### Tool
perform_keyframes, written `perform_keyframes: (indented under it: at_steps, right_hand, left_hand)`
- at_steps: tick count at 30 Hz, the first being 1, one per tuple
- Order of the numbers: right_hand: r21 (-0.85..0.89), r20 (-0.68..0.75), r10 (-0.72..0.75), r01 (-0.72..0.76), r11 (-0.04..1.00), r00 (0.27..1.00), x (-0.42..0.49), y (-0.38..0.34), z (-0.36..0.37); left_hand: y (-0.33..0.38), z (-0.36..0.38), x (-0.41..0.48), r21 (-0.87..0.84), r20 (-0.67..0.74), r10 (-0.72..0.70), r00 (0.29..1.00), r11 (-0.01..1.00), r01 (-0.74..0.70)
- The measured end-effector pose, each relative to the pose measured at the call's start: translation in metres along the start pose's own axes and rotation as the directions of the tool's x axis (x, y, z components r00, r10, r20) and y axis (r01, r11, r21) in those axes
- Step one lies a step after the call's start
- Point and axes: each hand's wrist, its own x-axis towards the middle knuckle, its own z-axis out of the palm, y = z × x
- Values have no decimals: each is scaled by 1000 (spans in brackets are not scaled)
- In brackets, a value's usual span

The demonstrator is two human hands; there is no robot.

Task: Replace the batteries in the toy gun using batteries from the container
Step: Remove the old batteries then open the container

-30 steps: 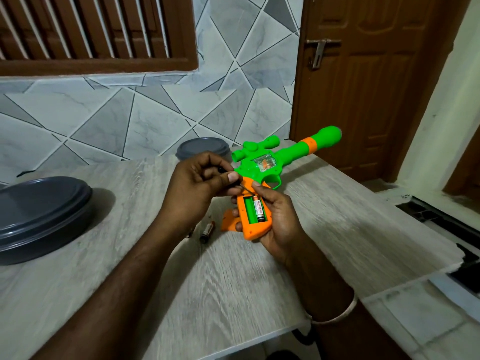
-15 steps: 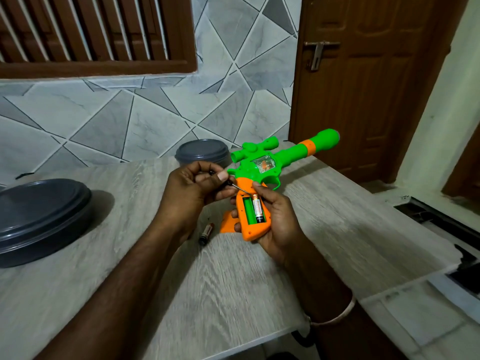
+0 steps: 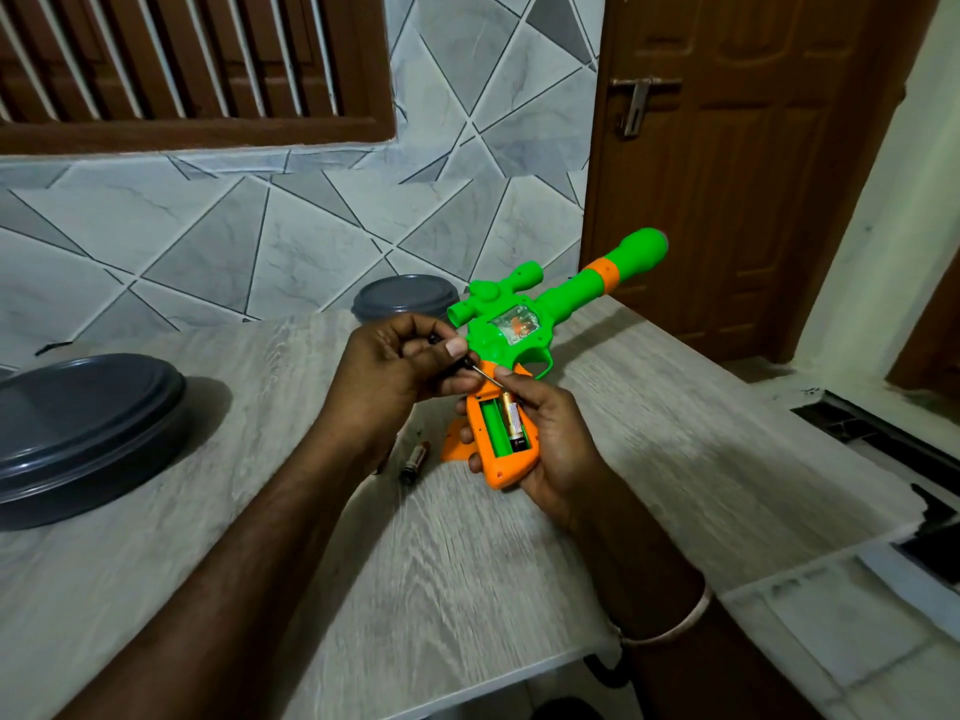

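Note:
My right hand (image 3: 550, 444) grips the orange handle of the green and orange toy gun (image 3: 524, 330), held above the table with its barrel pointing up and right. The handle's battery compartment (image 3: 501, 426) lies open: one battery (image 3: 514, 420) sits in the right slot, and the left slot is bare green. My left hand (image 3: 395, 368) pinches a small screwdriver (image 3: 480, 370), its thin tip resting at the top of that battery. A loose battery (image 3: 414, 462) lies on the table under my left wrist. An orange compartment cover (image 3: 454, 446) rests just left of the handle.
A large grey lidded container (image 3: 78, 433) stands at the left of the wooden table (image 3: 467, 563). A smaller grey lidded container (image 3: 402, 298) is at the back by the tiled wall. The table's edge runs close on the right, with floor and a brown door beyond.
The screwdriver's metal tip now shows, angled down to the top of the battery in the handle. Both hands and the gun have stayed in nearly the same place.

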Motion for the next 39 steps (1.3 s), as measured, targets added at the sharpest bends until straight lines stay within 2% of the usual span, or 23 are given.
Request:
perform_keyframes:
  at_steps: [6, 11, 13, 16, 20, 22, 26, 28, 31, 34, 36, 39]
  right_hand:
    - [27, -19, -8, 9, 1000, 1000, 0, -1, 0]
    - [72, -34, -28, 30, 997, 999, 0, -2, -3]
    - [82, -44, -34, 38, 996, 998, 2, -1, -5]
    - [105, -49, -54, 59, 993, 997, 5, 0, -5]
    - [220, -26, -108, 111, 969, 994, 8, 2, -6]
    - [172, -61, -116, 125, 977, 991, 9, 4, -8]
    - [-57, -167, -128, 120, 991, 978, 15, 10, -10]
    - [-118, -190, -138, 117, 986, 972, 16, 11, -10]
    - [-121, -197, -158, 136, 983, 968, 18, 12, -10]
    - [-37, -181, -188, 184, 982, 965, 22, 14, -10]
    - [3, -197, -180, 185, 983, 964, 24, 12, -12]
    - [-50, -243, -175, 168, 984, 954, 24, 9, -18]
  left_hand:
    - [-4, 1, -1, -127, -27, -88, 996, 988, 84]
    - [-4, 2, -1, -207, -101, -48, 994, 978, 27]
    - [0, 0, -3, -67, -113, 41, 993, 997, -49]
    - [2, 6, -9, 176, 23, 157, 987, 972, -159]
    - [-3, 16, -14, 412, 176, 121, 977, 892, -185]
    - [-6, 18, -14, 450, 188, 122, 975, 871, -196]
    - [-8, 18, -14, 514, 168, 94, 981, 841, -168]
    - [-10, 18, -14, 545, 158, 80, 984, 824, -154]
    - [-9, 20, -16, 501, 168, 45, 985, 856, -124]
    - [-1, 23, -18, 295, 141, -23, 990, 955, -20]
    - [7, 17, -17, 215, 66, -41, 997, 976, 26]
    - [18, -6, -11, 259, -16, -71, 997, 963, 73]
